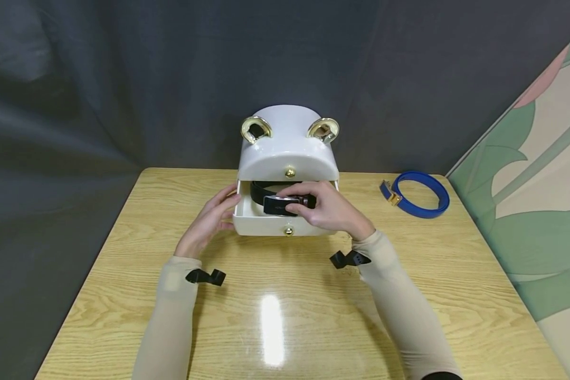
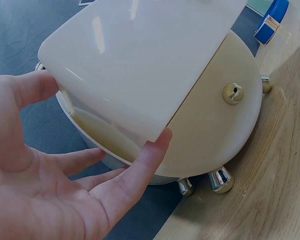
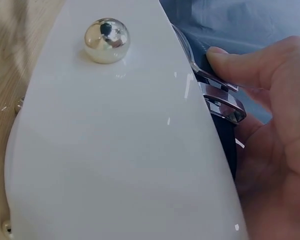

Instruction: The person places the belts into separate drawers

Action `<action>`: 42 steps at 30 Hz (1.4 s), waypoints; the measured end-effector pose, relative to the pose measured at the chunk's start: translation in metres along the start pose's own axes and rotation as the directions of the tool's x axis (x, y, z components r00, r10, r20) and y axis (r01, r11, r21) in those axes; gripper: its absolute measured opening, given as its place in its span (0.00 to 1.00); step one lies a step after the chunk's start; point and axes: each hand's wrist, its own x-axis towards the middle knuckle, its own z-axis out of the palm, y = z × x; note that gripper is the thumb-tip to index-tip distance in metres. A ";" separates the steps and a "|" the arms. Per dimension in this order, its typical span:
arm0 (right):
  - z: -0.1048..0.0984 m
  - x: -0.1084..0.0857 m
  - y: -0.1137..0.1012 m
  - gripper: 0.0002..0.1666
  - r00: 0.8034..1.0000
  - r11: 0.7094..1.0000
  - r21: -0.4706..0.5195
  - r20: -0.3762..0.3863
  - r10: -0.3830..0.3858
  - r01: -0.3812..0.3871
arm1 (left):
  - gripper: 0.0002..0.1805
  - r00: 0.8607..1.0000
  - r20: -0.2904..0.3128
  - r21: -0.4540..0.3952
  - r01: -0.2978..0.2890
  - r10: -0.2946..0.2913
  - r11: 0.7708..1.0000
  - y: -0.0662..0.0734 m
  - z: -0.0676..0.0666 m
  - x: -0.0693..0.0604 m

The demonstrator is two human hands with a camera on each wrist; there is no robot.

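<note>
A white, glossy storage box with gold ear-shaped rings stands at the table's back edge, its lower drawer pulled out. Inside the drawer lies a coiled black belt with a dark plate buckle. My right hand pinches the belt at the buckle, thumb in front and fingers behind. The drawer front hides part of the belt in the right wrist view. On the drawer's left side, my left hand touches the wall and lower corner with spread, fairly straight fingers.
A coiled blue belt with a gold buckle lies at the back right of the wooden table. Dark cloth hangs behind the box. A floral-patterned surface borders the table's right side.
</note>
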 end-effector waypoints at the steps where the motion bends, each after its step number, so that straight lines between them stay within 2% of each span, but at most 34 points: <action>1: 0.000 0.000 0.000 0.15 1.000 1.000 0.000 -0.001 0.002 -0.002 | 0.39 1.000 0.000 0.001 0.000 0.000 1.000 0.000 0.000 0.000; 20: 0.006 0.001 0.004 0.14 1.000 1.000 -0.013 0.003 -0.012 0.013 | 0.39 1.000 0.007 0.003 -0.001 0.001 1.000 0.001 0.001 0.000; 33: 0.008 0.003 0.005 0.15 0.996 0.997 -0.007 0.024 0.080 -0.080 | 0.39 1.000 0.010 0.001 -0.004 0.004 1.000 0.001 0.001 0.000; 42: 0.007 0.005 0.006 0.16 0.992 0.994 -0.025 0.069 0.106 -0.104 | 0.39 1.000 0.012 -0.001 -0.002 0.002 1.000 0.001 0.000 -0.001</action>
